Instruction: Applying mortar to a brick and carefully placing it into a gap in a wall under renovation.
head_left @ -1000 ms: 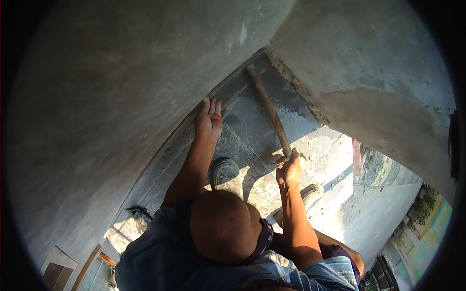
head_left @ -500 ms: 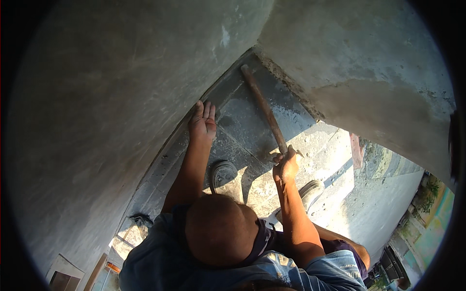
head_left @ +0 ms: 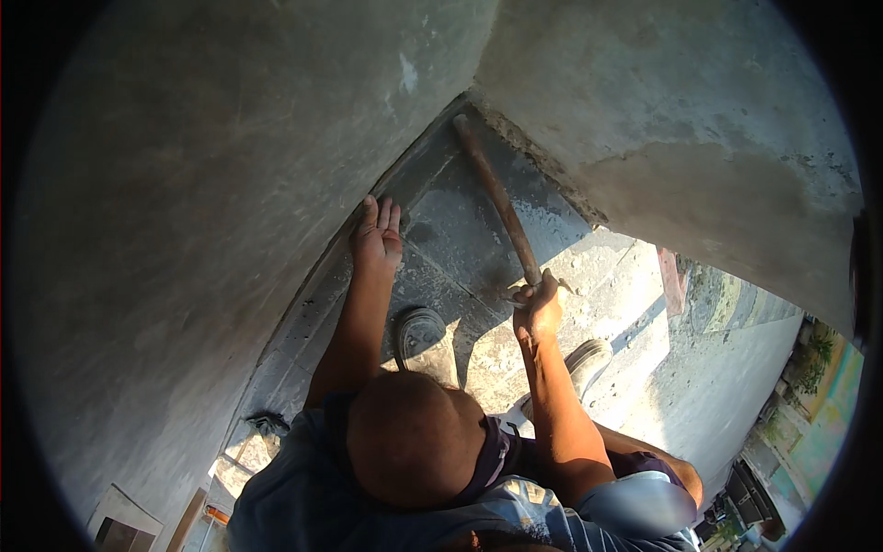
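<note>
A long wooden-handled hammer [head_left: 497, 198] points away from me, its handle end close to the corner of the two walls. My right hand [head_left: 542, 308] is closed round its head end, and thin metal tips stick out on both sides of the fist. Most of the tool's head is hidden by the fingers, so its exact shape does not show. To the left, my left hand [head_left: 377, 237] is held palm up with its fingers stretched out, beside the foot of the left wall [head_left: 230, 184]. Nothing lies in that palm.
A second plastered wall [head_left: 662, 110] with a damp patch meets the left one at the far corner. My shoes [head_left: 426, 340] stand on dusty grey floor slabs [head_left: 451, 221], partly sunlit. A reddish block [head_left: 672, 281] lies at the right, and a dark bag [head_left: 267, 423] sits lower left.
Both hands and the hammer hold nearly the same pose. The whole view has shifted slightly, with the walls and corner a little further left.
</note>
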A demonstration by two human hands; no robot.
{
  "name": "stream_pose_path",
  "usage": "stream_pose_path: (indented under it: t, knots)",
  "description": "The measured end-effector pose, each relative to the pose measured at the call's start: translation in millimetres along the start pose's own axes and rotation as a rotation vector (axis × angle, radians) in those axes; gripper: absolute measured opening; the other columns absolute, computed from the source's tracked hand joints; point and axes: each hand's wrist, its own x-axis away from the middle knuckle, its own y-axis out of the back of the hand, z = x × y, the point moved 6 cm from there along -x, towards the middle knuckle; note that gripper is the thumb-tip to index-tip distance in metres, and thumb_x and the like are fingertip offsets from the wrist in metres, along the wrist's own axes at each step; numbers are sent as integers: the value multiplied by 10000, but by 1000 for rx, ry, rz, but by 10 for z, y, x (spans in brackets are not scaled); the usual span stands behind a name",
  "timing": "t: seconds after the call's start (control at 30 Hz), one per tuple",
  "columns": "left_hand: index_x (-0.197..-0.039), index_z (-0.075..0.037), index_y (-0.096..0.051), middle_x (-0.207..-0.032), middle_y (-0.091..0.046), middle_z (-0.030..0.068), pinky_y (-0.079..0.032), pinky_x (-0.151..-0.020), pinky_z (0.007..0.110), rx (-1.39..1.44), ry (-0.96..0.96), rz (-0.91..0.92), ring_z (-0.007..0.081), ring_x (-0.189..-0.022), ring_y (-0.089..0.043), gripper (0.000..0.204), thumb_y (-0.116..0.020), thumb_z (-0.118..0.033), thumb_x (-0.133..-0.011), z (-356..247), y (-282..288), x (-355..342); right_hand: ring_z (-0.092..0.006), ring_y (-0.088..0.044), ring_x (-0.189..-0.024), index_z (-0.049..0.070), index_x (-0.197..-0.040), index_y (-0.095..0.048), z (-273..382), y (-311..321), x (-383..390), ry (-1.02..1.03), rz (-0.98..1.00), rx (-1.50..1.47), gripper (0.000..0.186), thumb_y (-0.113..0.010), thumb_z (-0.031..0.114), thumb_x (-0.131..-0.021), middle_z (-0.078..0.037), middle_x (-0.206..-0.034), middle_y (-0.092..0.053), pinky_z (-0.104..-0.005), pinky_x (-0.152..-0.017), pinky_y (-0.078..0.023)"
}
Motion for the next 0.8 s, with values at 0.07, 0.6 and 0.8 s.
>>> stream_pose_path:
  t: [0.07,0.6,0.8]
  knots:
    - [-1398,60,-222,-1393,-333,249,-314,-1120,394,-13,0,-14,305,-1337,-318,848,-726,-248,-789,0,-1,1,-124,-477,-549,64,-929,-407,21,39,-18,-12,19,-74,169,-540,168,-913,-75,-738,-505,-261,-492,-407]
    - [-1366,25,-302,-1377,-366,199,-374,-1080,402,0,24,-64,285,-1289,-395,795,-750,-256,-773,0,16,-43,-128,-480,-536,77,-929,-388,14,58,-52,9,-19,-56,135,-512,131,-929,-75,-762,-486,-235,-443,-412]
    - [-1409,50,-197,-1434,-283,212,-304,-1119,413,-2,4,-15,317,-1337,-320,825,-702,-237,-824,-44,72,-3,-147,-471,-506,58,-899,-438,-15,74,-35,-14,11,0,144,-534,163,-920,-65,-730,-497,-278,-447,-390]
